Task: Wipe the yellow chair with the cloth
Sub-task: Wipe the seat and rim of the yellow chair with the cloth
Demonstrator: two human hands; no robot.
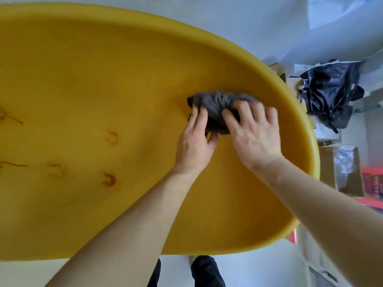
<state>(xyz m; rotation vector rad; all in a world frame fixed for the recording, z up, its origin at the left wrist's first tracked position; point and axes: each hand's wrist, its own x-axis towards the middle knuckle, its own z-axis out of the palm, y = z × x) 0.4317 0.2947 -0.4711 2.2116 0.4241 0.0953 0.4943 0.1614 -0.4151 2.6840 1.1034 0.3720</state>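
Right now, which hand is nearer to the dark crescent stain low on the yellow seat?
The left hand. It grips the grey cloth up and to the right of the stain; the right hand presses the cloth farther right, near the chair rim.

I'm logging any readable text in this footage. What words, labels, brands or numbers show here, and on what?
No text can be read.
Red and purple packaging at the right edge: print is there, too blurred to read.
Yellow chair: brown marks only, no letters.
Grey cloth under both hands, black bag, cardboard box: no visible text.
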